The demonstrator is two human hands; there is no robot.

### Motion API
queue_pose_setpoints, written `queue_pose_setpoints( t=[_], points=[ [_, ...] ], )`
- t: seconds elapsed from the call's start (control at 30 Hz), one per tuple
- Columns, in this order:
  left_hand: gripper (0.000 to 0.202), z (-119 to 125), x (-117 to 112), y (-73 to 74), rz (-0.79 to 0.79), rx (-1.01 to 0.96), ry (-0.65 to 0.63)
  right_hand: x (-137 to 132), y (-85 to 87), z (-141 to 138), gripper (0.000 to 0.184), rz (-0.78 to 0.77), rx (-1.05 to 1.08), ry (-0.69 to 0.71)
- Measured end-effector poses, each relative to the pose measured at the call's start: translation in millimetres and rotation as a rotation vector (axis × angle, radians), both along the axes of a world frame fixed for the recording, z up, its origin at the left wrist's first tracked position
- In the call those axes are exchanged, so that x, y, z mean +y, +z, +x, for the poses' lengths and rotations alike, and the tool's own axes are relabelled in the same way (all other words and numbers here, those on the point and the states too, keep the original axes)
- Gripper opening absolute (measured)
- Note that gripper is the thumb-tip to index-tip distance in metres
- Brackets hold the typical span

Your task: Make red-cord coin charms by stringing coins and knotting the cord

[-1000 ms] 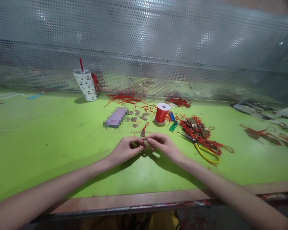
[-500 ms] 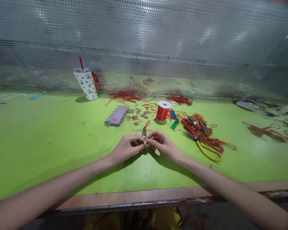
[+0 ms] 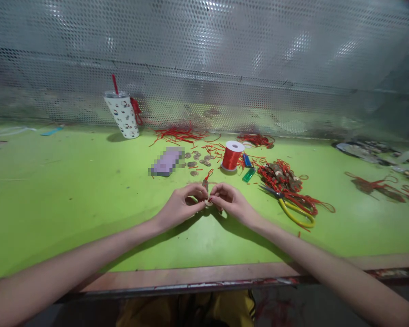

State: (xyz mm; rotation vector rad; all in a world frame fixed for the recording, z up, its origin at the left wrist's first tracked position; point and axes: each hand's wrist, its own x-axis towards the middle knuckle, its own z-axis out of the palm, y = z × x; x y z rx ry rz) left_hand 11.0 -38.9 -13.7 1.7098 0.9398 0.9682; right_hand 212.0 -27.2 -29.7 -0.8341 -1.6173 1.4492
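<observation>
Between my fingertips is a round brass-coloured coin [image 3: 207, 203] with a hole, at the near end of a string of coins [image 3: 205, 184] topped by a red cord loop [image 3: 209, 173]. My left hand [image 3: 186, 203] pinches the coin from the left. From the right, my right hand [image 3: 230, 202] is closed at the fingertips on red cord by the coin's hole; the cord's end is mostly hidden. Loose coins [image 3: 194, 173] lie just beyond my hands, and a spool of red cord [image 3: 231, 156] stands behind my right hand.
Yellow-handled scissors [image 3: 296, 213] lie right of my hands, against a pile of corded coins [image 3: 281, 176]. Blue and green lighters [image 3: 248, 175] rest by the spool. Further back are a blurred purple phone-like object [image 3: 168, 161], red cord scraps [image 3: 180, 134] and a tumbler with straw [image 3: 122, 116].
My left fingers have shifted slightly and now cover more of the coin string. The coin between my fingertips is tilted flatter. Other things stay in place.
</observation>
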Motion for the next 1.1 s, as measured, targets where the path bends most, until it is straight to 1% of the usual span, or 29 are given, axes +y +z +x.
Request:
queue_pose_setpoints(
  t=[0.13, 0.3, 0.4, 0.5, 0.67, 0.87, 0.97, 1.1],
  points=[
    [0.012, -0.3, 0.4, -0.5, 0.019, -0.009, -0.01, -3.3, 0.7, -0.1, 0.026, 0.069, -0.033, 0.0],
    [0.011, -1.8, 1.4, -2.0, 0.056, 0.016, 0.004, -8.2, 5.6, 1.4, 0.023, 0.243, -0.206, -0.04],
    [0.009, -2.0, 1.4, -2.3, 0.088, 0.043, 0.016, -9.3, 6.1, 1.3, 0.019, 0.309, -0.251, -0.035],
    [0.008, -1.7, 0.9, -1.8, 0.1, 0.066, 0.017, -9.2, 3.6, 0.4, 0.016, 0.379, -0.289, -0.048],
    [0.011, -1.5, -0.9, -0.6, 0.074, 0.067, 0.006, -8.7, -1.1, -0.6, 0.013, 0.472, -0.355, -0.084],
    [0.019, -2.4, -0.9, -2.0, 0.135, 0.13, 0.004, -6.8, -8.1, -0.4, 0.012, 0.531, -0.39, -0.083],
    [0.019, -5.8, 1.6, -4.4, 0.223, 0.196, -0.002, -5.5, -12.6, -0.5, 0.013, 0.56, -0.423, -0.104],
    [0.011, -10.9, 5.4, -9.0, 0.453, 0.296, 0.014, -5.5, -15.4, -1.4, 0.013, 0.598, -0.43, -0.117]
  ],
)
